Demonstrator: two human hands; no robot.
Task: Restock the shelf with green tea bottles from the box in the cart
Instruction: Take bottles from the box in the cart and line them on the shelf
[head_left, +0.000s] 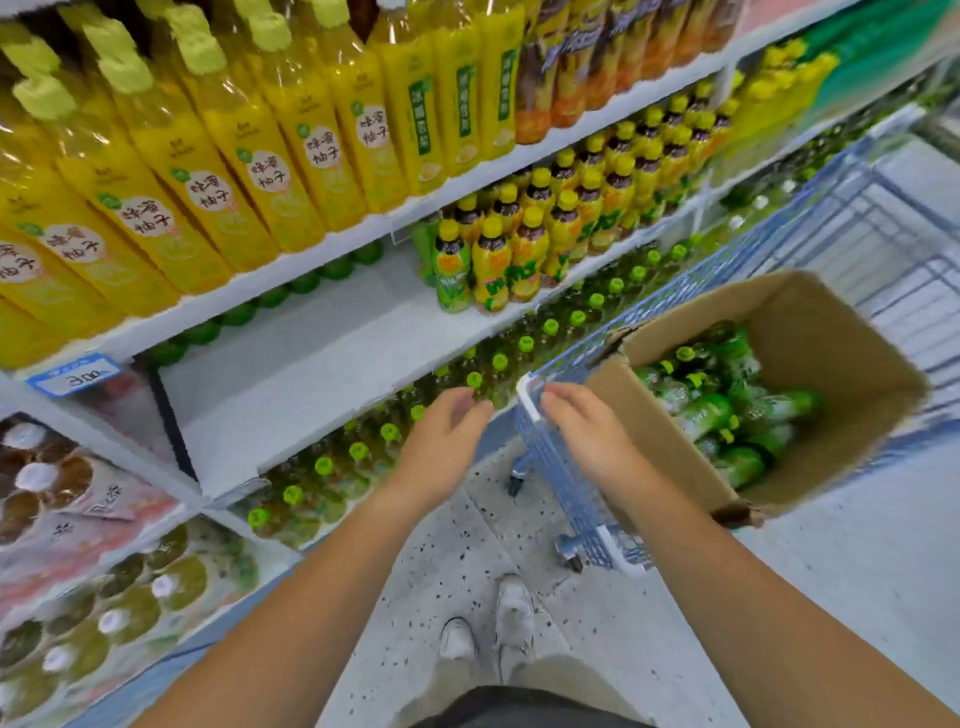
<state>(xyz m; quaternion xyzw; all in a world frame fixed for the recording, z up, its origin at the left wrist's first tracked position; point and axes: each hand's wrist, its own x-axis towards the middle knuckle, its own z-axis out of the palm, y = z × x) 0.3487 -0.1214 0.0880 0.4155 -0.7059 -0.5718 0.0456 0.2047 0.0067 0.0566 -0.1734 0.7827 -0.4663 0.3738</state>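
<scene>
Just off the cart (558, 467), left hand (447, 441) and right hand (587, 431) hovered slack, empty, over speckled floor (467, 545) beside bare shelf (311, 353).

1. I see tall yellow bottles (244, 150) with pale green caps, ranked along the upper left.
2. Right of them stand orange-and-brown bottles (571, 67).
3. Lower down, small yellow-capped bottles (524, 249) are packed close together.
4. A blue price tag (72, 374) sits at far left.
5. Beneath me, white shoes (511, 613) rest on speckled floor (457, 545).
</scene>
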